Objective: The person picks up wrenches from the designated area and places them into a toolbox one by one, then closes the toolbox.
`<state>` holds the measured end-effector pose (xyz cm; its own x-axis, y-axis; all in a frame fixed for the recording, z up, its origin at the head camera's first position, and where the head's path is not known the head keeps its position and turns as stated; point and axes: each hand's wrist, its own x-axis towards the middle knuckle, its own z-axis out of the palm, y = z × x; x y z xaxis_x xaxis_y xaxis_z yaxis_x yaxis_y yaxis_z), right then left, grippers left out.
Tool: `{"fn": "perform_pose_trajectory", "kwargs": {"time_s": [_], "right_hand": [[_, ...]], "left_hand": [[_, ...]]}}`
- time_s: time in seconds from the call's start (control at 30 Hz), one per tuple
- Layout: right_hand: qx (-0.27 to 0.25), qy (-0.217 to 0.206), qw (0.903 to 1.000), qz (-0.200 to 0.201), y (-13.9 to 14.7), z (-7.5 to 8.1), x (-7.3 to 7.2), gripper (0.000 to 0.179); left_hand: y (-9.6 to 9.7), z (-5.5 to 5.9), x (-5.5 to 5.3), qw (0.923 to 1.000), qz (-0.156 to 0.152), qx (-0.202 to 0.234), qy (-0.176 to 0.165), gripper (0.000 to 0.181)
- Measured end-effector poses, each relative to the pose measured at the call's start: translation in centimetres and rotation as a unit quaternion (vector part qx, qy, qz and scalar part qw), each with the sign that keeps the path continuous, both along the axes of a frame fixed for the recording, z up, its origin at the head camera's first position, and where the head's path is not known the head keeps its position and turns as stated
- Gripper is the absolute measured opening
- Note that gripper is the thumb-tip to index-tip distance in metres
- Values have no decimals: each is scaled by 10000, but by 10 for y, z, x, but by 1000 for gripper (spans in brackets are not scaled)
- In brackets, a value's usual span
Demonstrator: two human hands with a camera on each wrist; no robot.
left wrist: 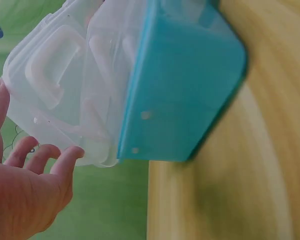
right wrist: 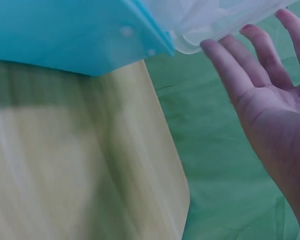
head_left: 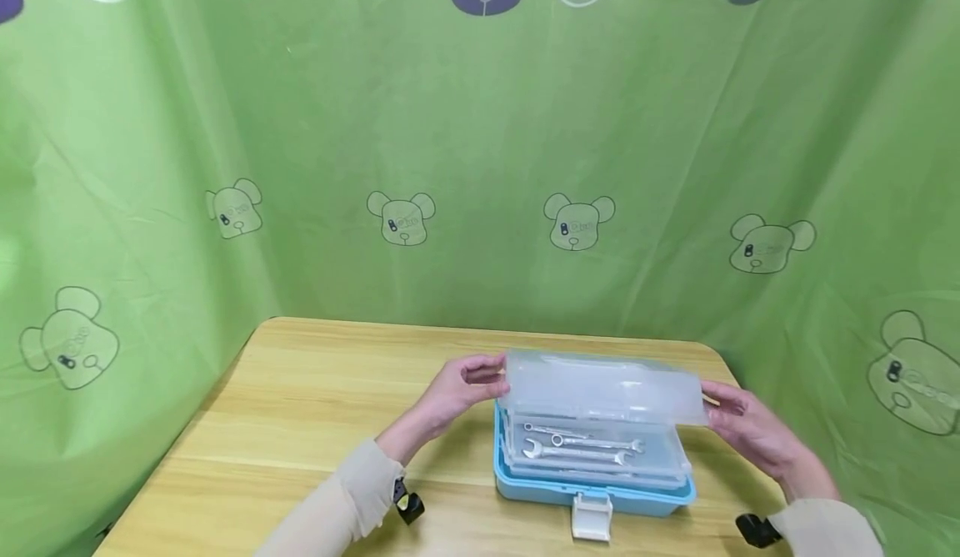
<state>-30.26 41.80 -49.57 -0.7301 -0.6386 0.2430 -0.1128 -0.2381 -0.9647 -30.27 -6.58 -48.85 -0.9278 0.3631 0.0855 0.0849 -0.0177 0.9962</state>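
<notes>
A tool box has a light blue base [head_left: 551,492] and a cloudy clear lid [head_left: 600,386], which is raised and tilted over the back of the box. My left hand [head_left: 457,388] holds the lid at its left end; in the left wrist view its bent fingers [left wrist: 65,160] reach the lid's side. At the opposite end, my right hand [head_left: 753,430] holds the lid, its fingers [right wrist: 230,67] long and spread along the edge. Several silver wrenches [head_left: 573,454] lie in a clear tray [head_left: 663,449] inside the base. A white latch [head_left: 592,517] hangs down in front.
The box stands on a wooden table [head_left: 315,382], right of its middle. A green curtain [head_left: 480,290] with bear faces surrounds the table's back and sides. Small black devices [head_left: 408,504] hang at both wrists.
</notes>
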Motion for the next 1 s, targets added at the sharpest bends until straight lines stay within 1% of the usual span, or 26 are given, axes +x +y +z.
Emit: {"fn": "perform_pose_trajectory", "kwargs": {"time_s": [0.13, 0.33, 0.4, 0.5, 0.57, 0.63, 0.73, 0.87, 1.0], "right_hand": [[256, 175, 9995, -73, 2, -6, 8, 58], [763, 360, 9960, -278, 2, -9, 18, 74], [866, 439, 9948, -313, 2, -10, 22, 77], [951, 442, 9936, -415, 2, -12, 27, 79], [978, 458, 9930, -471, 1, -12, 29, 79], [975, 452, 9929, -512, 0, -13, 31, 76], [935, 471, 9930, -539, -1, -13, 33, 70], [789, 378, 9942, -621, -3, -13, 36, 61], [617, 331, 9965, -452, -3, -15, 38, 57]], "left_hand": [[-3, -6, 8, 9998, -117, -126, 131, 65], [-4, -12, 16, 9994, -248, -44, 243, 69], [-4, -14, 18, 9994, -278, -51, 188, 70], [-3, -15, 23, 9995, -303, -43, 78, 70], [-4, -16, 25, 9995, -302, -47, -42, 71], [-4, -17, 28, 9995, -312, -70, -74, 73], [-4, -19, 31, 9993, -343, -95, -70, 75], [-5, -24, 35, 9991, -386, -177, -6, 75], [-6, -29, 39, 9990, -402, -205, -31, 74]]}}
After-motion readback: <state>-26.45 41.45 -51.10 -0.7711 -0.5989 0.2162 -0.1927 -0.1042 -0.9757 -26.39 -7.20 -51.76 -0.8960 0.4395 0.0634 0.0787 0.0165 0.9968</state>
